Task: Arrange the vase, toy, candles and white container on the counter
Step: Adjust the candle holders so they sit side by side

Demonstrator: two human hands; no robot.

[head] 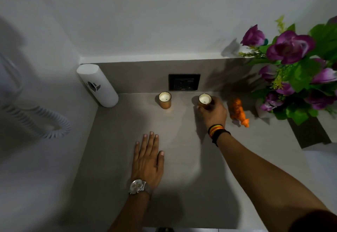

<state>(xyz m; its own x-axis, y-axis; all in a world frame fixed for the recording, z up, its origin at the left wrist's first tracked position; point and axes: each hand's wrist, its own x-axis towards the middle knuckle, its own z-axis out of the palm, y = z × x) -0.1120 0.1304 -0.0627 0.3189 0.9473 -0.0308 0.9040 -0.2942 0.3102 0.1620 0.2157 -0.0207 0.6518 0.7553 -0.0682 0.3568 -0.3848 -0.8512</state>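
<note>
On the grey counter (113,167) two candles in amber glass jars stand near the back wall. The left candle (165,100) stands alone. My right hand (213,112) is closed around the right candle (204,100), which rests on the counter. An orange toy animal (238,112) lies just right of that hand. A vase (261,109) of purple flowers (291,49) stands at the far right, mostly hidden by leaves. A tall white container (97,85) leans in the back left corner. My left hand (148,158) lies flat on the counter, fingers spread, holding nothing.
A black wall socket (184,82) sits on the backsplash behind the candles. A white coiled cord (36,118) hangs on the left wall. A dark rectangular panel (310,133) lies on the counter in front of the vase.
</note>
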